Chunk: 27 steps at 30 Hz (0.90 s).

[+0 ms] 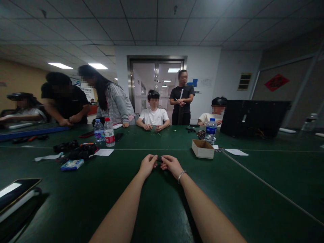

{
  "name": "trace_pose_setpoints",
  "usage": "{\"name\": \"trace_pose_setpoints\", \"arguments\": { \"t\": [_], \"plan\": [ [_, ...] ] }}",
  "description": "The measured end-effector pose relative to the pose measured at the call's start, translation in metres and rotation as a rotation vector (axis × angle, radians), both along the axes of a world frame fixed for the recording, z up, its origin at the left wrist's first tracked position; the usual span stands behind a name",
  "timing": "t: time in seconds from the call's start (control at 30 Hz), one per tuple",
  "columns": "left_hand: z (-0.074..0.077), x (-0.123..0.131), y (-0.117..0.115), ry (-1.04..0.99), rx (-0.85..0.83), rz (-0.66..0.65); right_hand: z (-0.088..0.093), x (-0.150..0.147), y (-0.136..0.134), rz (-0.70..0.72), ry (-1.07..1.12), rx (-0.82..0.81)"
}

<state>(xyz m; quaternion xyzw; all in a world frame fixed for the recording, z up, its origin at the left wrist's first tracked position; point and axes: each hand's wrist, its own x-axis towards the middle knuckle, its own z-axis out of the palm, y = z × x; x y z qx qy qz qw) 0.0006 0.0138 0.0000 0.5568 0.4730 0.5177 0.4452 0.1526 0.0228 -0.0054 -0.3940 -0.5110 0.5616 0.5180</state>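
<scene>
Over the middle of the green table (152,195), my left hand (149,165) and my right hand (172,165) meet almost fingertip to fingertip. Between them is a small dark piece (159,159), too small and dim to name. Both hands pinch it, the left from one side and the right from the other. A bracelet (181,176) circles my right wrist. Ahead and to the right of my right hand stands an open cardboard box (203,149); its inside floor is mostly hidden.
Two bottles (109,132) stand left, near black gear (83,151) and a blue-white packet (72,164). Another bottle (210,131) and a large black case (254,118) are right. A phone (17,192) lies near left. Several people sit or stand across the table.
</scene>
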Motion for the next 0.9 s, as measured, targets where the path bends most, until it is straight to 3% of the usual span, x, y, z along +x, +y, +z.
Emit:
{"name": "trace_pose_setpoints", "arguments": {
  "t": [0.17, 0.37, 0.63, 0.9],
  "plan": [
    [0.0011, -0.0013, -0.0022, 0.003, 0.090, -0.058, -0.0005, -0.0003, 0.0013, -0.003, 0.005, -0.003],
    [-0.0008, -0.0004, 0.0007, -0.024, 0.000, 0.019, 0.0000, -0.0010, 0.0009, -0.006, 0.017, -0.008],
    [0.0000, -0.0030, -0.0015, -0.027, 0.063, -0.049, 0.0001, -0.0004, 0.0011, -0.003, 0.016, -0.014],
    [-0.0032, -0.0005, 0.0033, -0.049, -0.019, 0.023, 0.0041, -0.0010, -0.0027, 0.000, 0.010, -0.024]
  ]
}}
